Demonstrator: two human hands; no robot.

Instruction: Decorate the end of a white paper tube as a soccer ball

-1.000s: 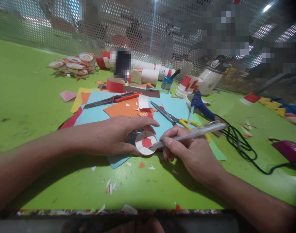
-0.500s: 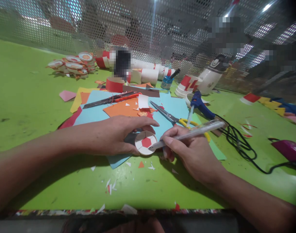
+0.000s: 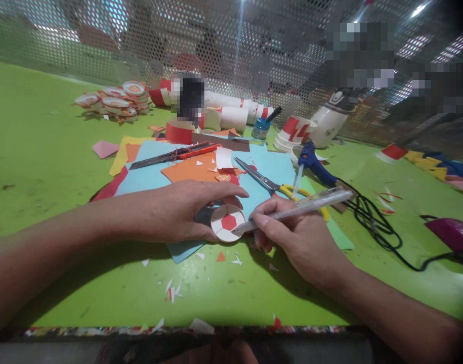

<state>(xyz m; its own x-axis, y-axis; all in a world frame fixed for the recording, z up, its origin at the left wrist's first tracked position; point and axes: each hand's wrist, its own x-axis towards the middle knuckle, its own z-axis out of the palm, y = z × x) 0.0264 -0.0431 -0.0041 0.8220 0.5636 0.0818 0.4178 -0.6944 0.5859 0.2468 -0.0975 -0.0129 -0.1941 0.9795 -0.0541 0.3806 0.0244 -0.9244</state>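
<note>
A round white disc (image 3: 218, 231) with a red hexagon and thin dark lines sits between my hands. My left hand (image 3: 185, 210) grips its left side, thumb at the lower edge and fingers curved around the top. In my right hand (image 3: 288, 225) is a clear pen (image 3: 310, 203), its tip touching the disc's white face just below the hexagon. Under and behind the hands lie light blue sheets (image 3: 279, 167) and an orange sheet (image 3: 181, 169). Scissors with yellow handles (image 3: 259, 178) rest just beyond my right hand.
A blue glue gun (image 3: 314, 164) with a black cord lies to the right, near a magenta object (image 3: 451, 234). Behind are a red-handled cutting tool (image 3: 170, 155), a red tape ring (image 3: 179, 132), paper cups (image 3: 292, 134), a blue jar (image 3: 260, 129), a white bottle (image 3: 329, 124) and stacked discs (image 3: 115, 103).
The pen tip has shifted slightly left on the disc, and my right hand has moved a little with it. My left hand keeps its place.
</note>
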